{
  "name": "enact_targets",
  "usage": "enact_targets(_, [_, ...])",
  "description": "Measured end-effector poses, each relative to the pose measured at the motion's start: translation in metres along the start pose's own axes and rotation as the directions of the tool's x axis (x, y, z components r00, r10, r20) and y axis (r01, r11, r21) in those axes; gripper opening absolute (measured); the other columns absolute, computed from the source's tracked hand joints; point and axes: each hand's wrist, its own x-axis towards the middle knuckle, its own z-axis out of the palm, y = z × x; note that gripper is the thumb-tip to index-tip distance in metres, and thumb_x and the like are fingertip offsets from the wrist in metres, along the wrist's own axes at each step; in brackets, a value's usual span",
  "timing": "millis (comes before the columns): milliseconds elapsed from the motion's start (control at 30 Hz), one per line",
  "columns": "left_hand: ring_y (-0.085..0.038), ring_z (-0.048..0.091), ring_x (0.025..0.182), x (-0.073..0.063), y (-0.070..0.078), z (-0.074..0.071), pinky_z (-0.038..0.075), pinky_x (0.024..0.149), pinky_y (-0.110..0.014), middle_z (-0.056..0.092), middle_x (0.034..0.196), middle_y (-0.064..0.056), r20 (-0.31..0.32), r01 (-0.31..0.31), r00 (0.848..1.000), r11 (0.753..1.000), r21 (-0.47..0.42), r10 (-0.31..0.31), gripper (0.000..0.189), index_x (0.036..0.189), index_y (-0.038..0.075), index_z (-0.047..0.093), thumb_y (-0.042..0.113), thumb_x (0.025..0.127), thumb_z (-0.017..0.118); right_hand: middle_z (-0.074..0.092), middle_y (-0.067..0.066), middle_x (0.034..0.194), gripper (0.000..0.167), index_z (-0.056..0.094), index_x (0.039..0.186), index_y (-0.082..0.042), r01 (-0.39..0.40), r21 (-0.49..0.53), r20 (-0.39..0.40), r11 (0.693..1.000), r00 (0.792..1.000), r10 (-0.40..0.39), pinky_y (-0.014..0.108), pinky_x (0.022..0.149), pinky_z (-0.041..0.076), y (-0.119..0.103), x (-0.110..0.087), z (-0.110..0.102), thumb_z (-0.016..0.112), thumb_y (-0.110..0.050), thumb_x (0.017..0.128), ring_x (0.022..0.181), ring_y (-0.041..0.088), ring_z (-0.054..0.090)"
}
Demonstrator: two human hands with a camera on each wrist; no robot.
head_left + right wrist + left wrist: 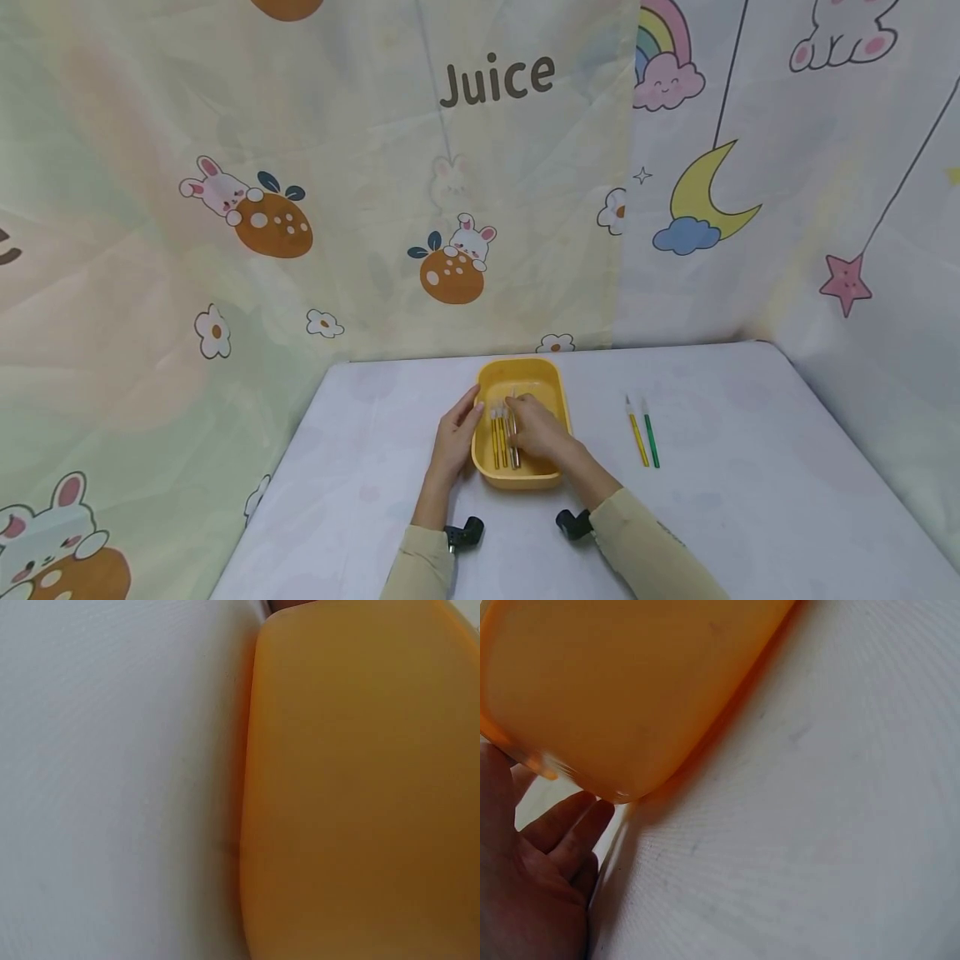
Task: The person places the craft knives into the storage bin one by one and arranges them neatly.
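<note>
A yellow plastic tray (pixel 525 482) stands on the table, with several slim paintbrushes (pixel 496 442) lying side by side along its left part. My left hand (pixel 453 433) holds the tray's left side, thumb at the rim and fingers against the outer wall; the left wrist view shows that hand (pixel 540 855) at a rounded corner. Reaching over the right rim, my right hand (pixel 538 427) pinches a paintbrush inside the tray, its pale tip showing above the fingers. The right wrist view is mostly the tray's wall (pixel 360 780); the fingers and brush are hidden there.
To the tray's right, a yellow paintbrush (pixel 637 436) and a green paintbrush (pixel 652 437) lie on the white-covered table (pixel 750 500). A printed cloth backdrop (pixel 375 167) rises behind the table's far edge and on both sides.
</note>
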Motion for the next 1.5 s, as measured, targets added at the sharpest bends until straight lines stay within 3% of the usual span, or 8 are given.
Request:
enact_targets(933, [-0.021,0.04,0.153,0.001,-0.002,-0.0008,0.033,0.127,-0.045,0.049,0.16,0.008,-0.002,-0.019,1.0,1.0,0.005,0.019,0.051,0.153,0.027,0.054,0.045,0.105,0.059,0.055,0.018,0.146,0.065,0.055,0.15,-0.006,-0.042,0.024,0.048,0.999,0.998,0.041,0.054,0.118,0.045,-0.0027,-0.0008,0.0,0.081,-0.014,0.091,0.123,0.028,0.058])
enact_targets(1200, [-0.019,0.04,0.153,0.0017,-0.0019,0.0002,0.033,0.127,-0.044,0.05,0.159,0.009,-0.003,-0.026,1.0,1.0,0.004,0.026,0.045,0.151,0.03,0.056,0.037,0.107,0.058,0.054,0.018,0.149,0.064,0.054,0.15,-0.006,-0.001,0.035,-0.06,0.999,0.998,0.003,0.054,0.117,0.046,-0.0017,-0.002,-0.0014,0.08,-0.014,0.092,0.131,0.031,0.058])
enact_targets(1267, [-0.019,0.04,0.153,0.0011,-0.0018,0.0,0.033,0.127,-0.045,0.049,0.159,0.009,-0.002,-0.021,1.0,1.0,-0.001,0.021,0.044,0.15,0.032,0.056,0.037,0.107,0.059,0.053,0.017,0.149,0.064,0.054,0.15,-0.005,0.024,0.03,-0.102,0.999,0.995,-0.021,0.051,0.114,0.049,-0.0009,-0.0023,-0.0013,0.08,-0.015,0.092,0.126,0.03,0.059])
enact_targets(1400, [-0.019,0.04,0.153,-0.0001,-0.0012,-0.0006,0.033,0.127,-0.044,0.049,0.16,0.008,-0.001,-0.01,1.0,1.0,-0.015,0.01,0.044,0.15,0.032,0.057,0.04,0.106,0.06,0.052,0.016,0.15,0.066,0.054,0.15,-0.005,0.059,0.021,-0.166,0.998,0.985,-0.055,0.042,0.097,0.059,-0.0008,-0.0027,-0.0013,0.082,-0.015,0.091,0.105,0.023,0.063])
enact_targets(1500, [-0.02,0.039,0.154,0.0002,-0.0014,-0.0004,0.033,0.127,-0.045,0.048,0.16,0.007,-0.003,0.001,1.0,1.0,-0.018,-0.001,0.045,0.151,0.031,0.056,0.039,0.106,0.059,0.05,0.015,0.152,0.067,0.053,0.151,-0.006,0.068,0.021,-0.189,0.997,0.98,-0.062,0.041,0.094,0.061,-0.0023,-0.0038,-0.0019,0.081,-0.015,0.091,0.104,0.022,0.065])
